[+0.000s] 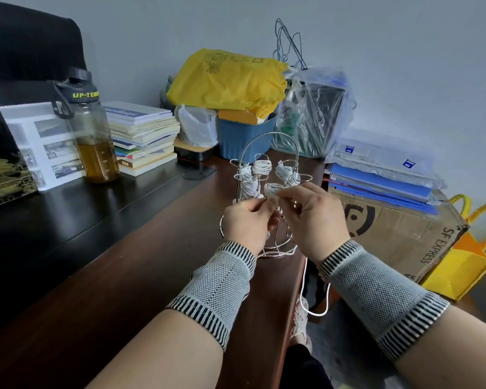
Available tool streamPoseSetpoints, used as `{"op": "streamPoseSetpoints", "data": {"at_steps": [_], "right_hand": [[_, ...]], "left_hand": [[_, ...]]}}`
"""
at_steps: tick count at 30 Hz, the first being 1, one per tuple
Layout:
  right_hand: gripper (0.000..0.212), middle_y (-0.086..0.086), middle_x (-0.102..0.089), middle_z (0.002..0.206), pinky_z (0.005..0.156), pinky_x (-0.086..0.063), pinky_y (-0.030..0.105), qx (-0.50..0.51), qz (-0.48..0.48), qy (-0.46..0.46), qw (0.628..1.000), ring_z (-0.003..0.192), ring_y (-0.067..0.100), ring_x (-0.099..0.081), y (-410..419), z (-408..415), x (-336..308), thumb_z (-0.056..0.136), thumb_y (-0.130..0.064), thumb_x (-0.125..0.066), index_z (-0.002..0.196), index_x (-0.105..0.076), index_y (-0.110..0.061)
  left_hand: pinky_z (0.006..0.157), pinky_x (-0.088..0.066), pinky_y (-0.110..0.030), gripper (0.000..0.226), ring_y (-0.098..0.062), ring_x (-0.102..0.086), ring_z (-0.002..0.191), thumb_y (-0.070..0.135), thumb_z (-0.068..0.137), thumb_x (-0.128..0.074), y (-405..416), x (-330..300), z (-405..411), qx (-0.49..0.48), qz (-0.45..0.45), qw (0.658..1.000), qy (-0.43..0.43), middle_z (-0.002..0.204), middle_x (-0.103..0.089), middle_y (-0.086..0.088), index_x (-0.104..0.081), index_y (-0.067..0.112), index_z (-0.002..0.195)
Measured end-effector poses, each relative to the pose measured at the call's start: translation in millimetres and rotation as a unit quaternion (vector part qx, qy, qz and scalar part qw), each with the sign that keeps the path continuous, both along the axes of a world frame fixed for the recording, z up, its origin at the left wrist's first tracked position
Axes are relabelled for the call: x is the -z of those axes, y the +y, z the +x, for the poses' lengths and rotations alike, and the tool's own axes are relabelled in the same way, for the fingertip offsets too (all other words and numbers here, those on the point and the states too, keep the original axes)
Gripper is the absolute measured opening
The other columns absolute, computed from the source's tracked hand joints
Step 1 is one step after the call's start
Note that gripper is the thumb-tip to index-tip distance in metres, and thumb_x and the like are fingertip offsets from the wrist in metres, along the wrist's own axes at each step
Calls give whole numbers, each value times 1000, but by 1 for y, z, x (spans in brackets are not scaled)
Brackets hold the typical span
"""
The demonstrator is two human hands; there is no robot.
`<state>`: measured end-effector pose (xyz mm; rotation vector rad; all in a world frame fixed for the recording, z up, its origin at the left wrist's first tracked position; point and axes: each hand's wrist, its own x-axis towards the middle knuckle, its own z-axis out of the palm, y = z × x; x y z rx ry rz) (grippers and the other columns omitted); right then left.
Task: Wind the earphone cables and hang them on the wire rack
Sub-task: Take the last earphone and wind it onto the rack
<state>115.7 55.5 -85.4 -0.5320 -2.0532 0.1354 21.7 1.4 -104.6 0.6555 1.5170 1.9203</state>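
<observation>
A silver wire rack (pixel 272 134) with an arched handle stands on the brown table (pixel 152 248). Several wound bundles of white earphone cable (pixel 261 166) hang on its prongs. In front of the rack, my left hand (pixel 247 223) and my right hand (pixel 314 220) both pinch one white earphone cable (pixel 271 193) between them. A long loose length of that cable (pixel 303 290) drops from under my right wrist, over the table's right edge, and loops below. More loose cable lies at the rack's base.
A bottle of amber liquid (pixel 91 130), stacked books (pixel 143 136), a blue bin (pixel 244 136) under a yellow bag and plastic bags crowd the far end. A cardboard box (pixel 399 228) with blue folders and a yellow tote (pixel 466 259) stand right of the table.
</observation>
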Motion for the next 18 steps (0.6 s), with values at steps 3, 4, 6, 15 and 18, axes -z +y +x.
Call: {"op": "streamPoseSetpoints", "data": {"at_steps": [3, 4, 6, 15, 18], "right_hand": [[9, 1, -68, 79, 61, -54, 30, -1, -12, -5, 1000, 65, 18, -64, 0, -3, 5, 86, -17, -67, 88, -75, -14], [10, 0, -68, 79, 62, -53, 27, -1, -13, -3, 1000, 65, 17, -64, 0, -3, 6, 86, -17, -66, 89, -75, -15], [10, -1, -68, 80, 63, -48, 19, -5, -19, -3, 1000, 65, 12, -62, 0, -2, 7, 85, -13, -67, 89, -75, -15], [6, -17, -59, 64, 55, -40, 3, 68, -209, 4, 975, 58, -4, -55, 11, 13, 12, 87, -21, -69, 83, -71, -17], [12, -16, -59, 64, 52, -38, 5, 89, -245, 1, 965, 58, -2, -53, 14, 12, 12, 86, -27, -69, 78, -67, -19]], "left_hand": [[38, -36, -18, 19, -7, -50, 40, 8, 92, -63, -2, -1, 1, 3, 2, 1000, 8, 47, -58, 4, -71, 4, 76], [40, -36, -19, 19, -9, -51, 41, 8, 92, -63, -2, -1, 1, 2, 0, 1000, 14, 48, -58, 3, -72, 5, 76], [44, -39, -21, 21, -14, -55, 49, 10, 92, -63, -2, 1, -1, -2, -1, 1000, 20, 53, -62, 0, -75, 10, 74], [44, -42, -20, 13, -8, -61, 54, 9, 85, -67, -3, 0, 4, 3, -1, 1000, 9, 64, -71, 1, -72, 16, 75], [43, -40, -19, 9, -7, -57, 51, 13, 84, -70, -3, 0, 7, 6, 3, 1000, 26, 63, -69, 0, -74, 13, 76]]}}
